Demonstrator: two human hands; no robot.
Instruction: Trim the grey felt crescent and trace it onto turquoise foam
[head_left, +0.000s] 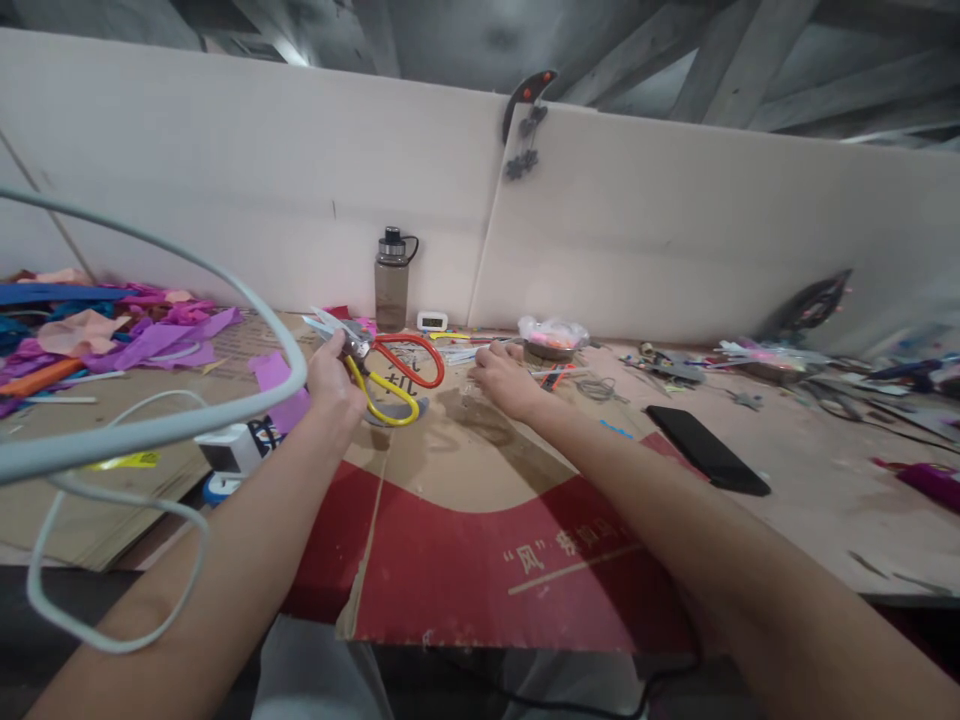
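- Left hand (335,378): fingers curled round scissors (360,345) near pivot.
- Right hand (504,380): fingers bent over cardboard (465,545); cannot tell hold.
- Step: apparently reaching; calls for fingertip control.

A pale, smooth partition (247,180) stands along the back edge of the table (810,520), rising well above its light, pinkish top. One seam runs down near the middle and another slants at the far left. Above the partition stretches a grey ceiling (480,45) crossed by slanting beams (761,70), with a bright light patch (291,50) toward the left. Below the table it is dark.
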